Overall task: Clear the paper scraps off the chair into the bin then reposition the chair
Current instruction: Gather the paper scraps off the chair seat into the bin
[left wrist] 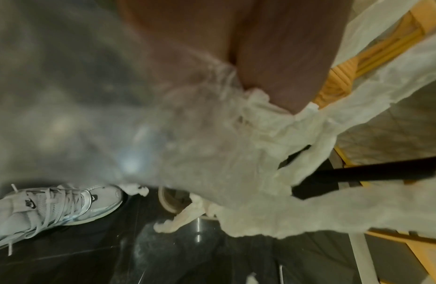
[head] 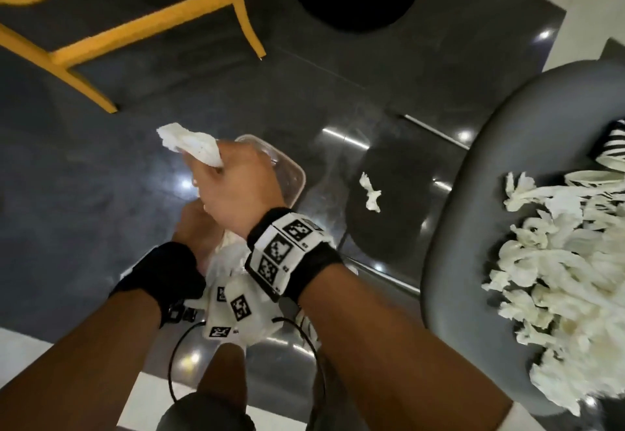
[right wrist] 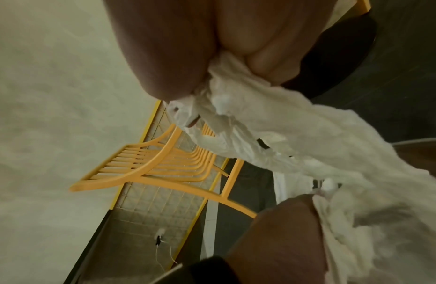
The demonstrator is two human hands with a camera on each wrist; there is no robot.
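While bunched in both fists, crumpled white paper scraps.

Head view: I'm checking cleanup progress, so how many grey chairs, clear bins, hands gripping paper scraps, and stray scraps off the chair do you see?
grey chair: 1
clear bin: 1
hands gripping paper scraps: 2 (left hand, right hand)
stray scrap on the floor: 1
Total: 5

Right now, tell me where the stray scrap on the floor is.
Head view: the scrap lies on the dark floor, between the clear bin and the grey chair.
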